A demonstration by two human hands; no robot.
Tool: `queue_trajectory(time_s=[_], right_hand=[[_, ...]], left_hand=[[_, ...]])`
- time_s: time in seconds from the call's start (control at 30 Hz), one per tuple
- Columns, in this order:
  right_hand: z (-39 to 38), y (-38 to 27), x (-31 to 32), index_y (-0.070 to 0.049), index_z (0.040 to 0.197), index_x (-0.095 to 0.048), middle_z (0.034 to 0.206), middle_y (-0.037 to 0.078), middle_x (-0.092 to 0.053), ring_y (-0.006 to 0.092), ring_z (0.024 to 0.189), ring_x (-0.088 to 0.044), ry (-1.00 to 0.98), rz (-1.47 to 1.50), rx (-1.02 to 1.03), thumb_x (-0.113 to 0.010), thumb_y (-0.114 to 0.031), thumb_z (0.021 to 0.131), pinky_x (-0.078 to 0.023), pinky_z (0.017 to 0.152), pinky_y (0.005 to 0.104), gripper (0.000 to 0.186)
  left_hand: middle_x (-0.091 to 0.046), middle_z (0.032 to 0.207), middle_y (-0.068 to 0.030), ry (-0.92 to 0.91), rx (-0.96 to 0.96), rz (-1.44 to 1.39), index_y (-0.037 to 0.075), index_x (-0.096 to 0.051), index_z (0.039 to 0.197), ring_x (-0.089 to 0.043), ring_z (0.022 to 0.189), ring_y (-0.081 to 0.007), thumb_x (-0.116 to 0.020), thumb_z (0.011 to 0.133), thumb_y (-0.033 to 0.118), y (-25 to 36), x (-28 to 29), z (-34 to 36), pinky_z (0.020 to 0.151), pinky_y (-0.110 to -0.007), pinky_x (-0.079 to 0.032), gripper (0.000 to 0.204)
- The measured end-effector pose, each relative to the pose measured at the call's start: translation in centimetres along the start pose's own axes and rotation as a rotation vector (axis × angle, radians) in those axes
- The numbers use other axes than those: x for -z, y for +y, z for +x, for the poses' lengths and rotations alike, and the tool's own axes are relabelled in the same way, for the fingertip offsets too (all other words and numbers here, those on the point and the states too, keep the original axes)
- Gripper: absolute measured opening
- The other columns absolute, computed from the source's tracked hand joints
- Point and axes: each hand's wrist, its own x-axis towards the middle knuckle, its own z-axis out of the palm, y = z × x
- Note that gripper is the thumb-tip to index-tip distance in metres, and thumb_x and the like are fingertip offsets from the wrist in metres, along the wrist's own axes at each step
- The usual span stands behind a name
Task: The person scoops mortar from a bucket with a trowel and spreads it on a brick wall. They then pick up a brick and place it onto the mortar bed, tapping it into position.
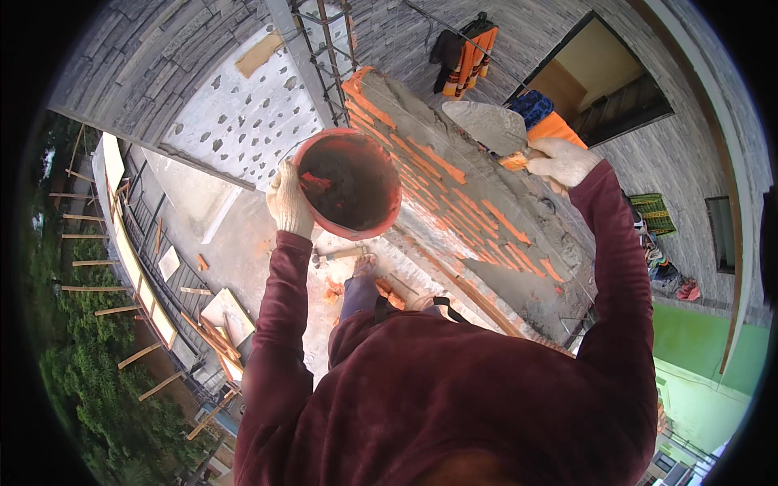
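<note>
My left hand (288,199), in a pale work glove, grips the rim of a round orange bowl (381,223) with dark wet mortar inside, held over the near side of a brick wall. My right hand (562,161), also gloved, holds a trowel by its orange handle. The grey trowel blade (489,123) hovers over the mortar-covered top of the orange brick wall (454,194). Both sleeves are dark red.
Steel rebar (331,49) rises at the wall's far end. A hammer (340,254) and brick pieces lie on the concrete slab (243,235) below. Wooden boards and props line the slab edge at left, above trees. Clothes hang on a grey wall behind.
</note>
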Motion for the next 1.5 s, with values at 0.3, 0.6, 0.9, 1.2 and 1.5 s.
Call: queue_trajectory(time_s=[0.3,0.6,0.9,1.2,1.5], right_hand=[[-1.6,-6.5,-14.3,-0.004,0.121,-0.054,0.099,0.017,-0.064,0.0330,0.078,-0.072,0.707,-0.743,0.531,-0.058,-0.015,0.094,-0.059,0.060,0.0433,0.030],[-4.4,-6.4,-20.3,0.003,0.136,-0.050,0.097,0.015,-0.063,0.0278,0.076,-0.070,0.361,-0.955,0.502,-0.050,-0.014,0.096,-0.057,0.058,0.0391,0.043],[-3.7,-7.2,-18.7,0.006,0.136,-0.049,0.095,0.018,-0.064,0.0301,0.074,-0.070,0.603,-0.934,0.563,-0.054,-0.012,0.093,-0.058,0.058,0.0397,0.047],[-7.6,-14.2,-16.8,0.005,0.127,-0.057,0.088,0.012,-0.065,0.0239,0.074,-0.069,0.861,-1.059,0.566,-0.059,-0.012,0.090,-0.054,0.057,0.0361,0.041],[-5.8,-10.8,-18.1,0.008,0.135,-0.049,0.091,0.018,-0.064,0.0276,0.074,-0.072,0.599,-0.918,0.552,-0.054,-0.011,0.092,-0.057,0.056,0.0387,0.047]], left_hand=[[-0.071,0.099,-0.0056,-0.428,0.086,0.103,-0.004,-0.071,0.112,-0.064,0.086,-0.0118,-0.057,0.107,0.035,8.7,-6.2,-5.1,0.080,-0.028,-0.053,0.041],[-0.072,0.102,-0.0056,-0.523,-0.018,0.157,-0.004,-0.071,0.114,-0.065,0.087,-0.0116,-0.057,0.107,0.033,11.3,-7.3,-5.0,0.079,-0.029,-0.054,0.040],[-0.072,0.101,-0.0059,-0.536,-0.021,0.033,-0.003,-0.072,0.111,-0.065,0.087,-0.0135,-0.060,0.105,0.036,12.2,-7.4,-4.9,0.080,-0.031,-0.054,0.041],[-0.073,0.104,-0.0080,-0.496,-0.093,0.102,-0.006,-0.070,0.114,-0.066,0.092,-0.0155,-0.056,0.106,0.035,12.3,-7.7,-7.3,0.084,-0.032,-0.054,0.044],[-0.072,0.099,-0.0063,-0.431,-0.128,0.043,-0.006,-0.072,0.110,-0.065,0.086,-0.0141,-0.062,0.104,0.031,12.2,-6.2,-6.9,0.080,-0.030,-0.053,0.039]])
